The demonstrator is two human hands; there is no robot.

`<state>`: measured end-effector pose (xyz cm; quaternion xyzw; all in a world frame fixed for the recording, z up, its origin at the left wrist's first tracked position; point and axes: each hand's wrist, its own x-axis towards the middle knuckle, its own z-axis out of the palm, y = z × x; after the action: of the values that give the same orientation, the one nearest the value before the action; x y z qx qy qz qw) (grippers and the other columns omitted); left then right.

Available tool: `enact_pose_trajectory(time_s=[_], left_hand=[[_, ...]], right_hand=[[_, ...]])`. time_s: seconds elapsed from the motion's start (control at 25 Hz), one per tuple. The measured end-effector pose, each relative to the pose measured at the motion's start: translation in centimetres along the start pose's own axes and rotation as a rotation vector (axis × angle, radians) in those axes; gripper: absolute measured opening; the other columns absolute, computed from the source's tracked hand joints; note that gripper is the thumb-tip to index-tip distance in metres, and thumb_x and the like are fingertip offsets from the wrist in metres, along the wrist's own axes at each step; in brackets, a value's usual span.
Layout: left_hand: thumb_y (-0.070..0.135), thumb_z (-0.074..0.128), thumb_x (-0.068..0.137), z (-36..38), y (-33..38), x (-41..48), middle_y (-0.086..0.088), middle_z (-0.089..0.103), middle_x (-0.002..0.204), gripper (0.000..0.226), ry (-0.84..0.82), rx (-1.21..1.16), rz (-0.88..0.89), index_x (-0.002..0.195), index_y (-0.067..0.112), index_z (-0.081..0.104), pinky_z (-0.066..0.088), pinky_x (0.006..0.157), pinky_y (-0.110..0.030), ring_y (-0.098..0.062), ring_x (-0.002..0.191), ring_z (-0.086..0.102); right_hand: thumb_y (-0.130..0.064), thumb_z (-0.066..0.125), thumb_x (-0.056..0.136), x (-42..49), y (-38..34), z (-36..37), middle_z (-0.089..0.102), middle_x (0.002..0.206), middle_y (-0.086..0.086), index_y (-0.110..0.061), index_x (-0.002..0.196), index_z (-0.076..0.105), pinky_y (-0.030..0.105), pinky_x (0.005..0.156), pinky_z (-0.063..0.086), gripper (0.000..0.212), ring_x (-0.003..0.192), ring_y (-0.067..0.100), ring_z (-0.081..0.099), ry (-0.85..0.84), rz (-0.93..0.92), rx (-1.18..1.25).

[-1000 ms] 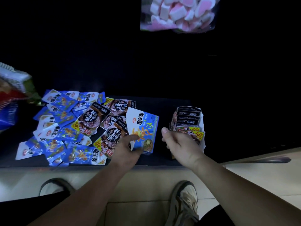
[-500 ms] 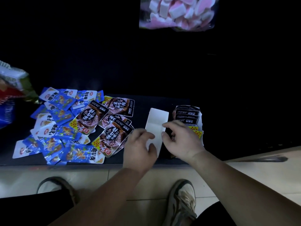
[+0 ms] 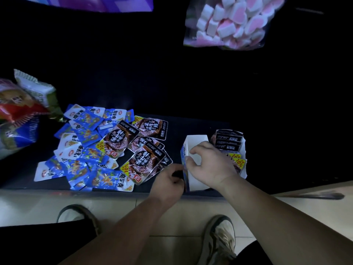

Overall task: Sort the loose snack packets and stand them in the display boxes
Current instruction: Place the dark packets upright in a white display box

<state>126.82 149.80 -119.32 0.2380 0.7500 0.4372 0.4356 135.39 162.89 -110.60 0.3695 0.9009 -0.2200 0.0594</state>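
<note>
Where the dark shelf (image 3: 191, 123) reaches its near edge, an open display box (image 3: 196, 142), white inside and blue outside, stands between loose dark packets (image 3: 147, 161) on its left and a filled box (image 3: 243, 150) on its right. The right hand (image 3: 212, 165) curls its fingers over the left wall, and the left hand (image 3: 168, 183) grips that wall from outside.

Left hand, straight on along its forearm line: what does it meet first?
The left hand would meet the near side wall of the blue display box almost at once; they may already touch.
</note>
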Motion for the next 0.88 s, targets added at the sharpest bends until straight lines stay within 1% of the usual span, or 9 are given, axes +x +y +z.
enact_pose_trajectory(time_s=[0.16,0.24,0.36,0.48,0.56,0.64,0.72,0.8,0.88], left_hand=[[0.010,0.051,0.088,-5.0,-0.3,-0.8,0.006,0.072,0.093,0.039,0.181,0.110,-0.078,0.113,0.036,0.065,0.054,0.061,-0.026,-0.015,0.075,0.068],[0.012,0.053,0.086,-7.7,-1.6,-1.0,0.004,0.073,0.095,0.035,0.222,0.104,-0.144,0.111,0.034,0.065,0.055,0.065,-0.029,-0.019,0.081,0.068],[0.015,0.059,0.083,-10.9,-4.1,-1.2,-0.001,0.073,0.095,0.034,0.287,0.071,-0.207,0.113,0.029,0.066,0.055,0.071,-0.028,-0.025,0.087,0.070],[0.013,0.059,0.089,-13.0,-5.5,-0.8,0.000,0.068,0.085,0.035,0.285,0.019,-0.278,0.121,0.027,0.063,0.046,0.057,-0.024,-0.018,0.063,0.064],[0.014,0.059,0.090,-14.2,-5.5,0.5,-0.002,0.066,0.114,0.039,0.370,0.184,-0.193,0.128,0.025,0.061,0.051,0.073,-0.025,-0.021,0.090,0.068],[0.018,0.062,0.089,-15.6,-5.3,3.2,-0.005,0.047,0.148,0.051,0.401,0.445,-0.064,0.140,0.024,0.054,0.048,0.102,-0.035,-0.027,0.132,0.050],[0.028,0.060,0.092,-17.0,-5.0,6.1,-0.005,0.018,0.167,0.066,0.298,0.672,-0.033,0.153,0.028,0.036,0.025,0.123,-0.047,-0.028,0.155,0.013],[0.038,0.054,0.095,-17.7,-5.2,8.6,-0.005,0.007,0.170,0.073,0.201,0.809,-0.075,0.159,0.029,0.020,0.008,0.127,-0.052,-0.027,0.157,-0.005],[0.042,0.049,0.097,-17.6,-5.9,9.6,-0.006,0.005,0.170,0.076,0.162,0.812,-0.131,0.161,0.027,0.011,0.000,0.126,-0.054,-0.027,0.157,-0.008]], right_hand=[[-0.050,0.054,0.096,1.7,-4.8,0.8,0.057,0.109,-0.012,-0.035,0.107,0.065,0.033,0.082,0.051,0.021,0.096,0.015,0.059,-0.128,-0.062,0.082],[-0.047,0.057,0.096,3.5,-7.6,2.3,0.060,0.109,-0.007,-0.032,0.110,0.065,0.037,0.086,0.054,0.022,0.096,0.017,0.062,-0.234,-0.092,0.098],[-0.046,0.057,0.097,7.0,-10.2,5.2,0.060,0.125,0.002,-0.028,0.133,0.058,0.036,0.087,0.054,0.040,0.103,0.022,0.063,-0.371,-0.069,0.065],[-0.050,0.065,0.092,9.7,-10.0,8.9,0.039,0.155,0.009,-0.030,0.156,0.032,0.041,0.105,0.048,0.074,0.132,0.033,0.051,-0.416,0.107,-0.004],[-0.060,0.073,0.083,11.1,-9.9,10.5,0.010,0.167,0.011,-0.038,0.161,0.012,0.050,0.115,0.039,0.102,0.147,0.039,0.029,-0.409,0.267,0.027],[-0.073,0.084,0.060,13.1,-9.5,12.1,-0.012,0.170,0.009,-0.043,0.160,0.000,0.052,0.118,0.034,0.135,0.154,0.031,0.016,-0.496,0.296,0.171],[-0.088,0.082,0.024,16.3,-7.7,15.4,0.004,0.171,0.012,-0.045,0.159,-0.008,0.046,0.112,0.044,0.169,0.147,0.015,0.036,-0.494,0.207,0.330],[-0.095,0.073,0.022,15.6,-4.6,19.5,0.019,0.169,0.009,-0.064,0.148,-0.018,0.054,0.112,0.040,0.159,0.148,0.026,0.036,-0.498,0.110,0.106],[-0.090,0.074,0.038,14.1,-6.0,18.0,0.002,0.171,0.013,-0.064,0.146,-0.024,0.058,0.120,0.023,0.148,0.155,0.037,0.014,-0.403,0.048,-0.108]])
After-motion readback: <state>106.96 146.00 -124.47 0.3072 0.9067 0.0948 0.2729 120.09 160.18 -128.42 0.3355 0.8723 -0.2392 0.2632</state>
